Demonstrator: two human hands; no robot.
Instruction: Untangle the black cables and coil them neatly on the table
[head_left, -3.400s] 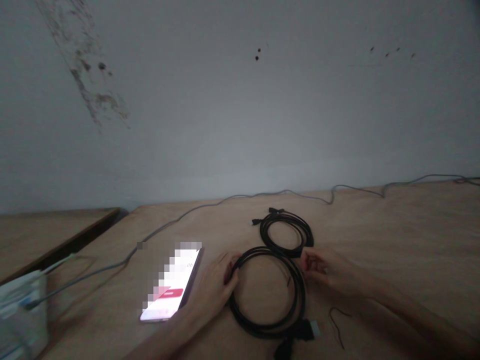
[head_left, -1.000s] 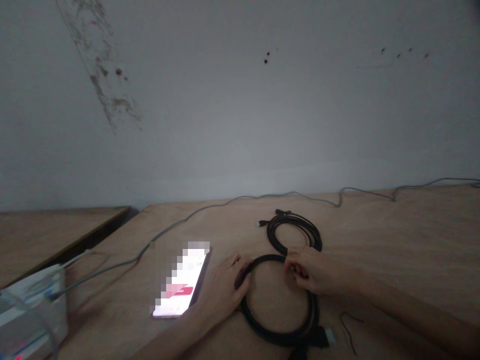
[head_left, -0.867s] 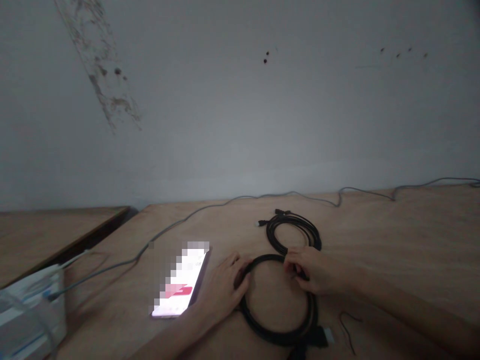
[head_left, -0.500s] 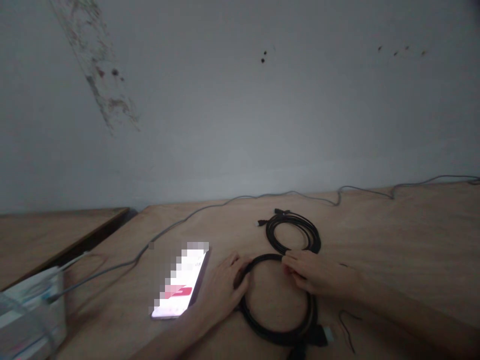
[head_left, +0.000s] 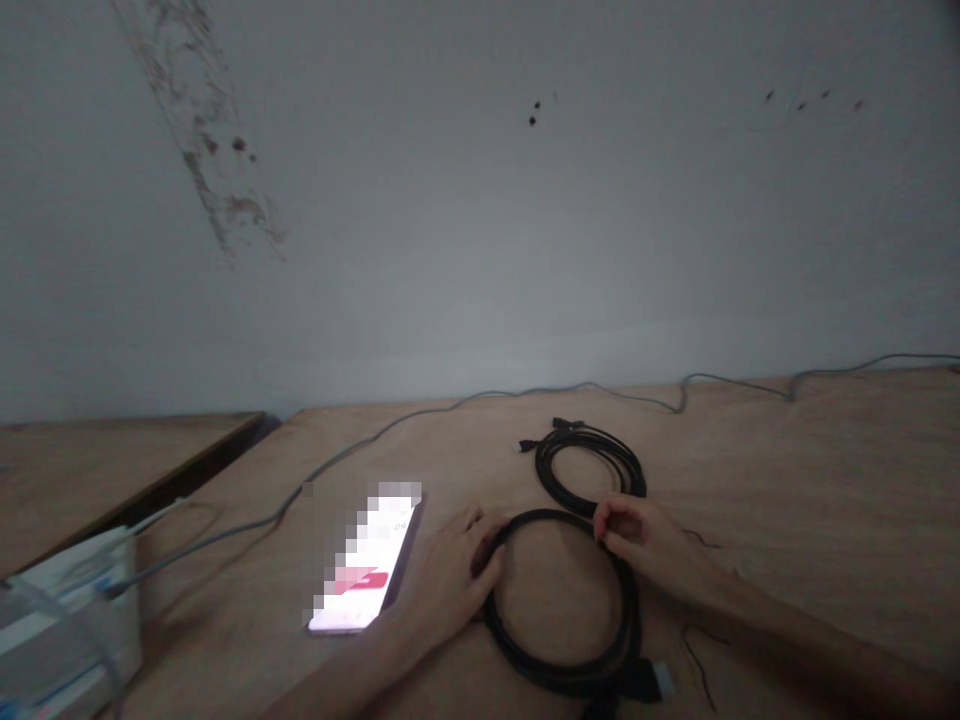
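A black coiled cable (head_left: pixel 559 665) lies in a ring on the wooden table, with a thick plug (head_left: pixel 641 680) at its lower right; the plug's tip is pale. My left hand (head_left: pixel 454 575) rests at the ring's left side, its thumb and fingers closed about the cable. At the upper right of the ring, my right hand (head_left: pixel 637 535) has its fingers curled and the fingertips against the cable. Just behind lies a second, smaller black cable coil (head_left: pixel 551 485) with two plug ends at its upper left; my right hand overlaps its near edge.
A lit phone (head_left: pixel 367 570), partly pixelated, lies left of my left hand. Thin dark ties (head_left: pixel 697 665) lie on the table (head_left: pixel 810 480) at the right. A grey cord (head_left: pixel 337 460) runs along the wall side to a white box (head_left: pixel 75 620) at the left.
My right hand has slid to the right along the ring's top edge, with its fingers more curled. My left hand stays in place on the cable. The view has shifted slightly.
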